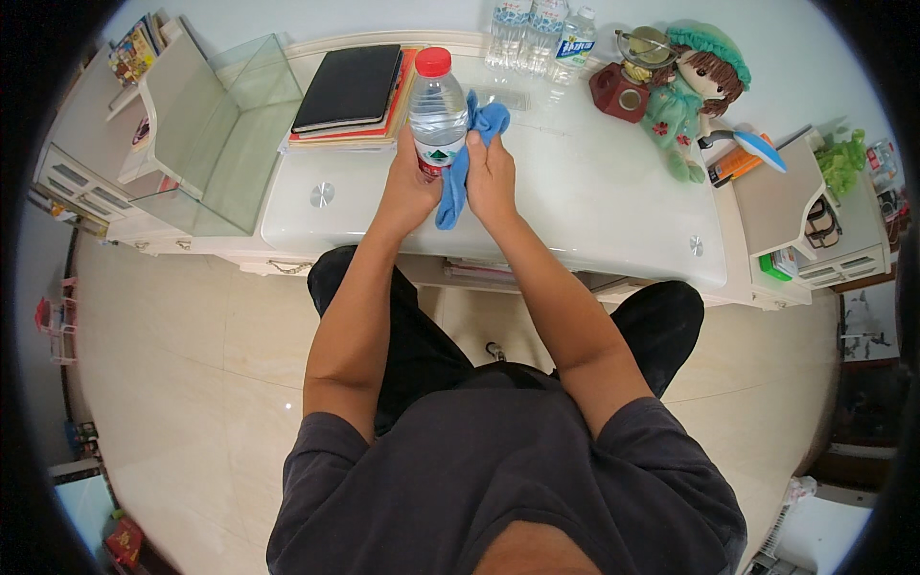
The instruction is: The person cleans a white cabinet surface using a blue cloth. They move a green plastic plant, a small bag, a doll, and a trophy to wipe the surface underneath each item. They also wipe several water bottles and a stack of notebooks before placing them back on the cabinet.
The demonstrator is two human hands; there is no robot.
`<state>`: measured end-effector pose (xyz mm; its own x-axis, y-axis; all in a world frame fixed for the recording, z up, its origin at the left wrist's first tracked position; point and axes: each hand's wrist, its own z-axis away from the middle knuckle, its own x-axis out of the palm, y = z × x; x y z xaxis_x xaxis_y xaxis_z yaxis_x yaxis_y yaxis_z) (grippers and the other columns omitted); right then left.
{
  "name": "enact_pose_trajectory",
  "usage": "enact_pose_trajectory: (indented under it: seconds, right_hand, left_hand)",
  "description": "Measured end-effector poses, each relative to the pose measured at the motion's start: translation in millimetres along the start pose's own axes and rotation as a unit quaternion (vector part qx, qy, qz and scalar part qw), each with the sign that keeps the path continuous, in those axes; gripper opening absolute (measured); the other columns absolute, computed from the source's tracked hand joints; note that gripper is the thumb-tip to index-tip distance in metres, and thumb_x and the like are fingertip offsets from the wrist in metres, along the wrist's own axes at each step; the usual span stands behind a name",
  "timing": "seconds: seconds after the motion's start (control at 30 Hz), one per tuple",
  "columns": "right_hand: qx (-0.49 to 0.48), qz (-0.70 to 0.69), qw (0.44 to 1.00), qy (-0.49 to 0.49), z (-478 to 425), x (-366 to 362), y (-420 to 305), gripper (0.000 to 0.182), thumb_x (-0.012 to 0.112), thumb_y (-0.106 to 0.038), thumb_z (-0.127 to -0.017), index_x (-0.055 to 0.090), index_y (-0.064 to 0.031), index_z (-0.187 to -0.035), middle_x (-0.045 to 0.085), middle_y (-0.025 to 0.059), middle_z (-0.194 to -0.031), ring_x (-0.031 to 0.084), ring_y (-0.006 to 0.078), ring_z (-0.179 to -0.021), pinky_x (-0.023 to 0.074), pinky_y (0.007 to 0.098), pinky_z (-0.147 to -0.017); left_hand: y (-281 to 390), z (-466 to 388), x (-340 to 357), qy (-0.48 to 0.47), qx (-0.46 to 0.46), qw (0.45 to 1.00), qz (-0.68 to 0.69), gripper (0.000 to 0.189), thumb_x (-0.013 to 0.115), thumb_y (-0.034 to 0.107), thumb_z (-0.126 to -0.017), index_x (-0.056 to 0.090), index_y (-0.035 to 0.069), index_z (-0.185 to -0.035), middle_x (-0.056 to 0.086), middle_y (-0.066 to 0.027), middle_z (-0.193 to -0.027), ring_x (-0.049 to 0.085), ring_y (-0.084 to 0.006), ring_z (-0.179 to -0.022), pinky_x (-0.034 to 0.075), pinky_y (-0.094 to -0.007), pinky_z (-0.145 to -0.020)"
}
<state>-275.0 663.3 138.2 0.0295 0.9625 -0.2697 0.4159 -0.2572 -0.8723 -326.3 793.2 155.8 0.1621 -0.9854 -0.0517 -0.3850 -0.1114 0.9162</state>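
Note:
My left hand [408, 188] grips the lower part of a clear plastic water bottle [439, 115] with a red cap, held upright over the white desk [596, 208]. A blue cloth [453, 192] is bunched in my right hand [491, 176], against the bottle's right side. Part of the cloth sticks up above my right fingers, and its other end hangs down between both hands. The bottle's base and most of my fingertips are hidden.
Behind my left hand lies a black notebook [348, 88] on papers. An empty-looking glass tank [248, 136] stands left. Several bottles [544, 36] line the desk's back. A dark red hexagonal box [617, 92], a green-dressed doll [675, 118] and an orange canister [734, 164] stand right.

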Motion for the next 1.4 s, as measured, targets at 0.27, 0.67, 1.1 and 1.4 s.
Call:
enact_pose_trajectory:
  seconds: [0.27, 0.67, 1.1, 1.4]
  right_hand:
    - [-0.145, 0.277, 0.949, -0.045, 7, -26, 35, 0.037, 0.055, -0.032, -0.098, 0.065, 0.0032, -0.095, 0.066, 0.0234, -0.088, 0.062, 0.0422, -0.089, 0.0469, 0.0536, -0.079]
    - [-0.165, -0.158, 0.973, 0.038, -9, -41, -68, 0.038, 0.05, -0.024, -0.104, 0.053, 0.0007, -0.132, 0.054, 0.0217, -0.131, 0.056, 0.0317, -0.114, 0.0436, 0.0416, -0.098]
    - [-0.246, 0.025, 0.969, 0.03, 25, -14, -46, 0.039, 0.055, -0.011, -0.091, 0.052, -0.0028, -0.129, 0.045, 0.0296, -0.13, 0.057, 0.0517, -0.105, 0.0499, 0.0525, -0.088]
    - [-0.181, 0.141, 0.973, 0.011, 60, -28, 5, 0.028, 0.06, 0.0, -0.076, 0.057, -0.0004, -0.104, 0.049, 0.0198, -0.102, 0.056, 0.0409, -0.085, 0.0478, 0.0464, -0.074]
  left_hand:
    - [-7, 0, -4, -0.037, -0.001, 0.999, 0.011, 0.086, 0.071, -0.005, -0.077, 0.028, 0.004, -0.152, 0.057, -0.0145, -0.132, 0.058, -0.022, -0.12, 0.048, -0.0323, -0.1]
    - [-9, 7, 13, 0.017, 0.065, 0.98, -0.186, 0.092, 0.082, 0.011, -0.073, 0.033, 0.004, -0.151, 0.058, -0.02, -0.131, 0.061, -0.0323, -0.118, 0.05, -0.0385, -0.097]
    - [-16, 12, 1, -0.072, 0.003, 0.995, -0.075, 0.096, 0.073, 0.0, -0.079, 0.015, 0.01, -0.155, 0.059, -0.0208, -0.13, 0.066, -0.0311, -0.11, 0.054, -0.0372, -0.088]
    - [-3, 13, 8, -0.041, 0.019, 0.989, -0.143, 0.096, 0.075, -0.001, -0.075, 0.021, 0.01, -0.153, 0.06, -0.0212, -0.131, 0.063, -0.035, -0.116, 0.05, -0.0402, -0.096]
